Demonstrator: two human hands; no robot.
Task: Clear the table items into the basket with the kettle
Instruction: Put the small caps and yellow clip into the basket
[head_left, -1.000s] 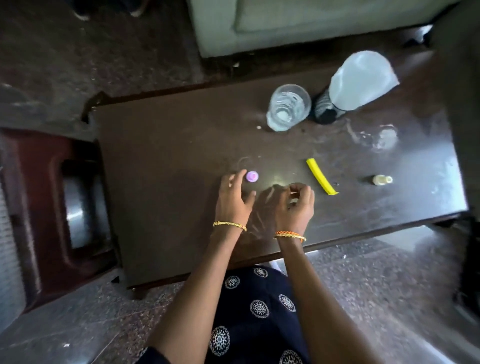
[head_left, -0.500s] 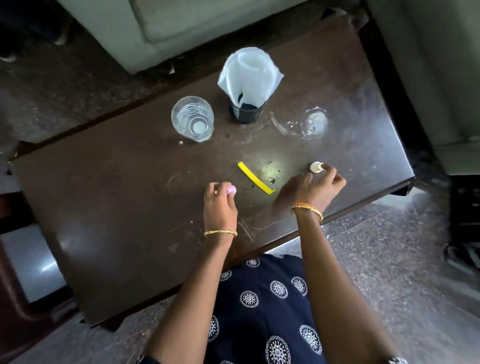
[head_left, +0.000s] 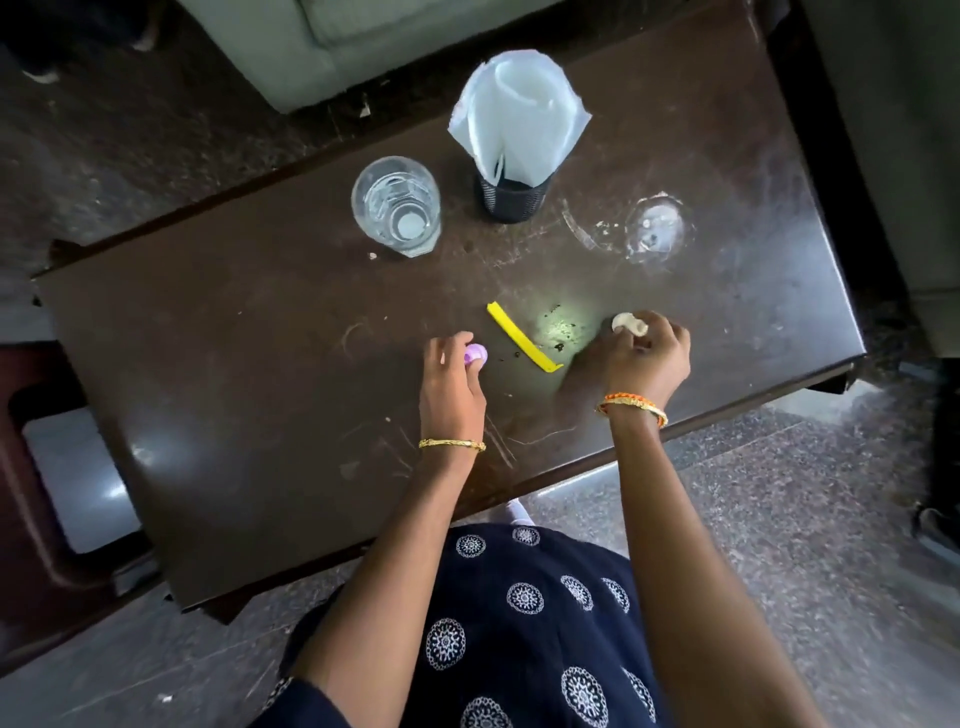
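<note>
On the dark brown table (head_left: 260, 364) my left hand (head_left: 451, 387) holds a small purple cap (head_left: 476, 354) between its fingertips. Over to the right, my right hand (head_left: 644, 361) pinches a small pale bottle (head_left: 628, 323) that rests on the tabletop. Between the two hands a yellow strip (head_left: 522, 336) lies flat. A clear glass (head_left: 397, 206) stands at the back, with a black mesh holder (head_left: 511, 200) of white paper napkins (head_left: 517, 114) beside it. No basket or kettle is in view.
A wet ring mark (head_left: 654, 228) and dark crumbs (head_left: 558, 345) lie on the table. A pale sofa (head_left: 291, 47) stands beyond the far edge. A dark red stool (head_left: 47, 467) sits at the left. Speckled stone floor surrounds the table.
My left hand closed on the purple cap and lifted it. My right hand moved right past the yellow strip and took hold of the small pale bottle. The camera view swung right.
</note>
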